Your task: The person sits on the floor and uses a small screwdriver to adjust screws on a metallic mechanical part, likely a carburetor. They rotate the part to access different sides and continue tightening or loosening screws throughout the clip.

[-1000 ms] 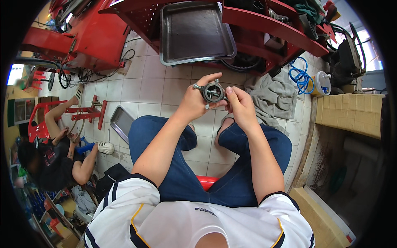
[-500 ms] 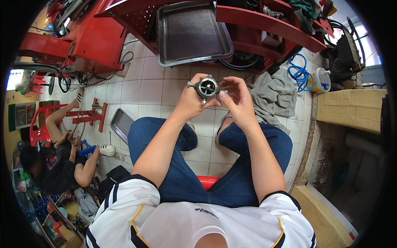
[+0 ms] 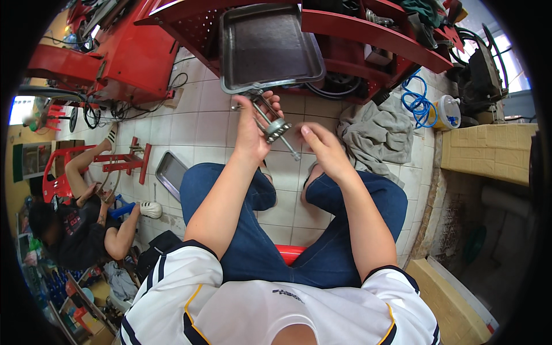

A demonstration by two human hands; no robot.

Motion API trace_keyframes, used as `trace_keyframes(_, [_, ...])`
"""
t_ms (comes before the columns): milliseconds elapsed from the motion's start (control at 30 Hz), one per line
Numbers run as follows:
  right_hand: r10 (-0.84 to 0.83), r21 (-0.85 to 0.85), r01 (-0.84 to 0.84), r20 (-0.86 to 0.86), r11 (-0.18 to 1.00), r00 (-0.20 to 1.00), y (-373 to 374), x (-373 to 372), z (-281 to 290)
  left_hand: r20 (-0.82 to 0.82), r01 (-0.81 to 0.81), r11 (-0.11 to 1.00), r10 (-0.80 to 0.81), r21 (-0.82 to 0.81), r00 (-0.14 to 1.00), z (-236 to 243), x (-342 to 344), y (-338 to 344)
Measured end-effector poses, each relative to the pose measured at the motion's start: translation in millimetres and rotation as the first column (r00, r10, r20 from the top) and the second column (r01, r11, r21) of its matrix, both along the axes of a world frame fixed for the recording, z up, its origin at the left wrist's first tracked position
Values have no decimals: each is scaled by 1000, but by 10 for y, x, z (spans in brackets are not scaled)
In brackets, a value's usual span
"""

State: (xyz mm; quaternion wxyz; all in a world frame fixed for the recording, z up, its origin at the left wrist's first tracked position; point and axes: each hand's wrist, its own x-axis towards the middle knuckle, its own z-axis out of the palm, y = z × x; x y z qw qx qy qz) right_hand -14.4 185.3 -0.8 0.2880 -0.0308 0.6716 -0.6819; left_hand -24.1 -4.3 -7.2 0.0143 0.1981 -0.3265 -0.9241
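My left hand (image 3: pixel 252 129) is wrapped round a metal screw tool (image 3: pixel 276 130), which has a long central rod, a ribbed ring and a bracket with screws at its far end. The tool slants from upper left to lower right, and its rod end sticks out below the ring. Part of it is hidden by my palm and fingers. To the right, apart from the tool, my right hand (image 3: pixel 325 148) holds nothing. Its thumb and index finger are stretched out toward the rod, slightly blurred.
Ahead, a large metal tray (image 3: pixel 270 46) rests at a red workbench (image 3: pixel 374 43). A grey cloth (image 3: pixel 376 135), a blue hose (image 3: pixel 418 106) and a bucket (image 3: pixel 447 111) lie to the right. Left are a small tray (image 3: pixel 171 172), a red stand (image 3: pixel 129 163) and a seated person (image 3: pixel 77 233).
The tool has tipped from facing me end-on to lying slanted in my left hand, which has turned palm up. My right hand has let go and dropped slightly away.
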Motion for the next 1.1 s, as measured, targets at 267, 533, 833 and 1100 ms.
trace_keyframes(267, [317, -226, -259, 279, 939, 906, -159, 194, 128, -218, 384, 921, -389, -68, 895, -28, 91, -37])
trace_keyframes(533, [94, 130, -101, 54, 986, 994, -220, 291, -45, -239, 375, 850, -477, -370, 846, -4, 142, 2])
trace_keyframes(833, [-44, -175, 54, 65, 983, 997, -135, 392, -3, -269, 228, 859, -379, -459, 885, 54, 68, -167])
trace_keyframes(1100, [46, -136, -26, 142, 990, 989, -211, 400, -80, -253, 414, 855, -495, -311, 832, 31, 138, -6])
